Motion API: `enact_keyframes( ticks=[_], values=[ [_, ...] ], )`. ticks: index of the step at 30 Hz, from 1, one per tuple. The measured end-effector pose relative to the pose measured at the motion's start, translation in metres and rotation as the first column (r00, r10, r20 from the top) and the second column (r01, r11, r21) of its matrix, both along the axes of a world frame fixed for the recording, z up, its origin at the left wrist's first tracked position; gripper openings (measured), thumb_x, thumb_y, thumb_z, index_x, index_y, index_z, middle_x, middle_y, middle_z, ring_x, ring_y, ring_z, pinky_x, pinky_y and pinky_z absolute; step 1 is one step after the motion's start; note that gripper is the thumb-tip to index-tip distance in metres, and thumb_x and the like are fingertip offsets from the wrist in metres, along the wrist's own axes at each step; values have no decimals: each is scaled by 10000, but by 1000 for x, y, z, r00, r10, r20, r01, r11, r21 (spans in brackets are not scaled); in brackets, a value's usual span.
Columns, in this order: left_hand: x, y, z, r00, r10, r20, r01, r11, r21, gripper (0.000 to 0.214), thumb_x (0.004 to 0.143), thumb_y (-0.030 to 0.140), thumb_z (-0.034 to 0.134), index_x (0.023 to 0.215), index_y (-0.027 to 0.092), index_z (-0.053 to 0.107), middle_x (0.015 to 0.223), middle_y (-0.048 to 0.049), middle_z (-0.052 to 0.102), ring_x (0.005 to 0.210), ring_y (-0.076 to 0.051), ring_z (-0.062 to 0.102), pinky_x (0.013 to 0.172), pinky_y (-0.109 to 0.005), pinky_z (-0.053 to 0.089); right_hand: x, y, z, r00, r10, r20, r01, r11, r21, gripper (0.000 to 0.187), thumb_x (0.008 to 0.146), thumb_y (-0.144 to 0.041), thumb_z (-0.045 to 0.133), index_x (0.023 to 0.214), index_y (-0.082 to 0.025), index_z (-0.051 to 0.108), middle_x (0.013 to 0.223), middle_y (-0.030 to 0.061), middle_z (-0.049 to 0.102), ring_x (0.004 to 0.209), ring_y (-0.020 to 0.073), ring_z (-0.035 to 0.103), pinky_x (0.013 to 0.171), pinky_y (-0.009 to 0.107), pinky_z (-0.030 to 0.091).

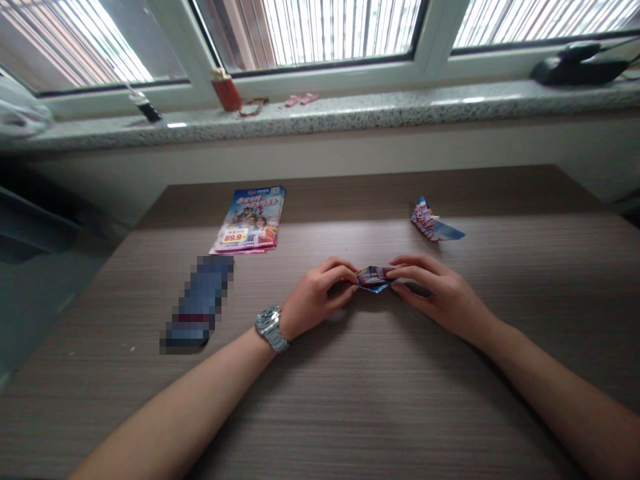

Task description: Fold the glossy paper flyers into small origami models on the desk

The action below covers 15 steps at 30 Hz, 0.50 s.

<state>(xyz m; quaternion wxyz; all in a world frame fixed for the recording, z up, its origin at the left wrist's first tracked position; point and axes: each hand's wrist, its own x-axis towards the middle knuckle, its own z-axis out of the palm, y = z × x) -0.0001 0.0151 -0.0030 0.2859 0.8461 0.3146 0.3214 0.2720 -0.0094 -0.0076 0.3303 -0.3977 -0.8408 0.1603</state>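
A small folded piece of coloured printed paper is held just above the brown wooden table, between both hands. My left hand, with a metal watch on the wrist, pinches its left end with curled fingers. My right hand pinches its right end, thumb and forefinger pressed together. A second folded paper shape lies on the table behind my right hand. A stack of printed flyers lies at the back left.
A blurred-out dark oblong object lies left of my left hand. Behind the table runs a stone windowsill with a red box, a small dark bottle and a black object on it.
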Motion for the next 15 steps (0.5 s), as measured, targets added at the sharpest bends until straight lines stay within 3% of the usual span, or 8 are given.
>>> enact_keyframes(
  ticks=[8, 12, 15],
  values=[
    [-1, 0, 0, 1000, -10, 10, 10, 1000, -5, 150, 928, 163, 619, 1075, 181, 647, 1145, -83, 648, 1065, -172, 634, 969, -340, 522, 3, 5, 9, 983, -183, -14, 184, 982, 46, 166, 952, -236, 589, 1087, -237, 684, 1119, 102, 669, 1007, 256, 662, 841, 424, 569],
    [-1, 1, -3, 1000, -22, 9, 22, 1000, -23, 166, 927, 181, 632, 1092, 176, 646, 1157, -90, 640, 1081, -178, 623, 976, -343, 517, 14, 12, 10, 945, -327, 15, 325, 942, 89, 176, 943, -290, 606, 1091, -240, 689, 1075, 99, 666, 846, 241, 646, 752, 425, 560],
    [-2, 2, -6, 1000, -7, 8, 7, 1000, -22, 148, 926, 176, 633, 1073, 174, 650, 1149, -84, 643, 1060, -173, 624, 970, -337, 515, 29, 20, 10, 895, -442, 56, 428, 887, 172, 212, 939, -335, 606, 1116, -254, 690, 1114, 121, 648, 955, 295, 633, 771, 458, 548]
  ],
)
